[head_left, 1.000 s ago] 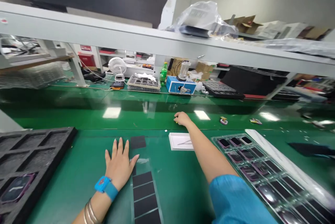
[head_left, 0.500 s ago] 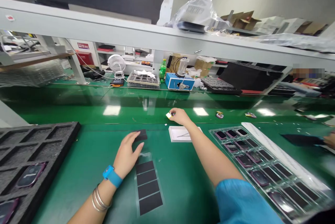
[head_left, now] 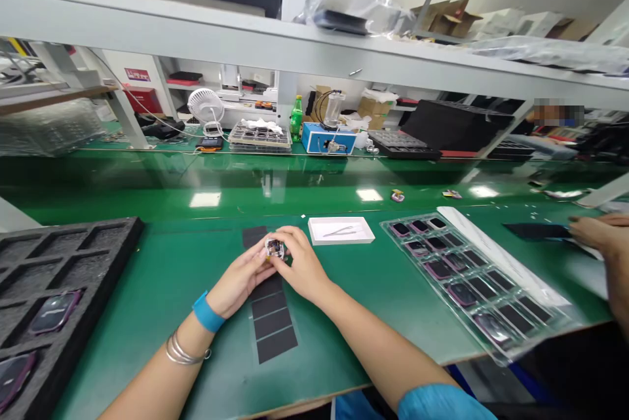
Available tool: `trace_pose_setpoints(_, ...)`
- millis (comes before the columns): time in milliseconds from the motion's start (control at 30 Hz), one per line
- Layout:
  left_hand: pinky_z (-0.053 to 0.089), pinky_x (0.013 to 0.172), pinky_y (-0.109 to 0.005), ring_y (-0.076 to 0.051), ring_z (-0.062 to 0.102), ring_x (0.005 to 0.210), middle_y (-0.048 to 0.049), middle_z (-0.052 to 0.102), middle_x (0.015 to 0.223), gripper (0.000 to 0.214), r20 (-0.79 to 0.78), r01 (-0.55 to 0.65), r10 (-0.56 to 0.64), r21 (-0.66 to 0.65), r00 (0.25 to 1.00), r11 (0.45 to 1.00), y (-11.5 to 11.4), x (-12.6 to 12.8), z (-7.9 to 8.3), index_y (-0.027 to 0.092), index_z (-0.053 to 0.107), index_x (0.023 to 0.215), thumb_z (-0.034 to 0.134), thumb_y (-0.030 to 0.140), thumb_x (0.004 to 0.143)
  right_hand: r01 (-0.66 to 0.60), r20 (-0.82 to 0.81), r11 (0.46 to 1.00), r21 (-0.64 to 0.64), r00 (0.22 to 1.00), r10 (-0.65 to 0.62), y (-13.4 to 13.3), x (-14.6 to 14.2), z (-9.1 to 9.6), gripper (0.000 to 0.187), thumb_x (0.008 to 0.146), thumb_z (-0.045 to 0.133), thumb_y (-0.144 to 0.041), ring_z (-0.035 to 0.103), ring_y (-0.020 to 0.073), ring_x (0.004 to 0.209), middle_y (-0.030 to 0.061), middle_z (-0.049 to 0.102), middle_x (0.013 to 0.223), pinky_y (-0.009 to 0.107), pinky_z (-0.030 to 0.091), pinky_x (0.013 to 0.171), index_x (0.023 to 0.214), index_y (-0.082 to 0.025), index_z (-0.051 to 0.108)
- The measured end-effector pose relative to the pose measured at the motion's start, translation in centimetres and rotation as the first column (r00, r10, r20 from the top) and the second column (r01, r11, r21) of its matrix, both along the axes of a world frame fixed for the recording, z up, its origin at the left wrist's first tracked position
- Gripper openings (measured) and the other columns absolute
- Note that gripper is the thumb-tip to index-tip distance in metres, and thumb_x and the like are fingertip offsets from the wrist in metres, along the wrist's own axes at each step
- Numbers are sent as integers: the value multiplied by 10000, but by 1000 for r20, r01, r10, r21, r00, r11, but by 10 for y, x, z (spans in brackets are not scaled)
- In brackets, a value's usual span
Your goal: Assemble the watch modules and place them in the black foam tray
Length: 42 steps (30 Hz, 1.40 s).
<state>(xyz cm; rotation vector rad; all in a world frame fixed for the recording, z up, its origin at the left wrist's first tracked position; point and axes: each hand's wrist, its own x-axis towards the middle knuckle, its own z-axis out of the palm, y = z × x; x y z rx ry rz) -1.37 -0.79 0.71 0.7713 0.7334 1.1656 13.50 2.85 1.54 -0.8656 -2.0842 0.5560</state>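
My left hand [head_left: 246, 278] and my right hand [head_left: 305, 268] meet above the green bench. Between their fingers is a small open smartwatch case [head_left: 274, 248], its inner parts facing up and a yellowish bit at its lower edge. Both hands are closed on it, fingertips around its rim. Beneath them lies a clear strip of black rectangular sheets [head_left: 270, 305], partly covered by the hands. Just behind, a black piece [head_left: 254, 235] rests on the bench. A shallow white box [head_left: 341, 240] holding thin metal tweezers [head_left: 339, 231] is right of the hands.
At left stands a black foam tray [head_left: 111, 263] with dark devices in some pockets. A clear plastic tray [head_left: 432, 289] of watch-sized parts lies at right. Beyond it, another person's hand [head_left: 597, 234] holds a dark sheet. Small parts [head_left: 398, 195] sit on the bench's far strip.
My right hand has come back from beyond the white box with the small piece it held. My left hand has lifted from the black sheets and both now grip the watch case.
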Motion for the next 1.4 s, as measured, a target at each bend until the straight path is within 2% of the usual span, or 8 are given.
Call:
trace_pose_setpoints(167, 421, 975, -340, -198, 496, 1162, -36, 563, 1262, 324, 38, 16, -15, -27, 999, 1000, -4, -2, -1, 247, 592, 1160, 539, 309, 846, -106, 74, 991, 87, 992, 100, -1, 1, 0, 217, 807, 528, -109, 463, 196, 1054, 47, 540, 1064, 379, 424, 919, 922, -257, 637)
trace_pose_setpoints(333, 464, 928, -317, -175, 607, 976, -91, 651, 1082, 295, 198, 41, -18, -113, 980, 993, 1, -8, 4, 140, 638, 1073, 492, 295, 868, -136, -125, 986, -94, 984, 124, 0, 5, 7, 138, 821, 526, -136, 460, 171, 1120, 47, 506, 1128, 377, 371, 980, 876, -229, 612)
trace_pose_setpoints(433, 508, 843, -270, -158, 636, 900, -82, 671, 1024, 268, 183, 42, -23, -102, 983, 994, 1, -11, 6, 147, 621, 1088, 535, 215, 844, -217, -181, 953, -210, 967, 180, 3, 11, 12, 98, 780, 566, -136, 422, 182, 1191, 47, 452, 1232, 389, 331, 1013, 823, -217, 601)
trace_pose_setpoints(600, 488, 884, -258, -154, 629, 954, -79, 660, 1079, 328, 137, 45, -35, -74, 990, 996, -1, -12, 6, 165, 583, 1140, 576, 136, 813, -305, -185, 929, -210, 945, 269, 2, 16, 16, 103, 727, 576, -100, 426, 199, 1193, 46, 451, 1238, 399, 312, 1020, 676, -189, 568)
trace_pose_setpoints(833, 491, 878, -243, -136, 633, 932, -44, 672, 1032, 296, 116, -5, 10, -42, 993, 999, 1, -18, 5, 196, 607, 1071, 622, 140, 780, -95, -189, 989, -112, 979, 73, -2, 10, 15, 54, 721, 639, -180, 507, 188, 1080, 47, 538, 1094, 375, 376, 961, 755, -220, 624)
trace_pose_setpoints(933, 506, 839, -234, -129, 637, 892, -20, 672, 982, 273, 107, 19, -18, -1, 994, 1000, 0, -20, 5, 213, 625, 995, 663, 122, 741, -76, -170, 996, -46, 983, 68, -5, 9, 16, 68, 720, 638, -166, 511, 191, 1062, 43, 557, 1071, 375, 390, 942, 749, -227, 637)
trace_pose_setpoints(1067, 523, 796, -244, -140, 627, 868, -19, 651, 998, 454, 92, 26, -28, 13, 995, 1000, -3, -21, 7, 248, 603, 1094, 718, 118, 675, -82, -154, 997, 17, 985, 83, -8, 7, 16, 103, 718, 646, -157, 509, 190, 1057, 39, 570, 1060, 373, 393, 938, 779, -240, 653)
trace_pose_setpoints(1400, 531, 745, -257, -143, 615, 792, -33, 643, 938, 438, 16, -27, 27, 46, 1000, 999, -5, -18, 6, 224, 647, 1009, 775, 136, 599, -95, -155, 993, -75, 984, 83, -9, 5, 14, 78, 739, 652, -171, 521, 181, 1038, 25, 585, 1038, 370, 409, 929, 757, -246, 657)
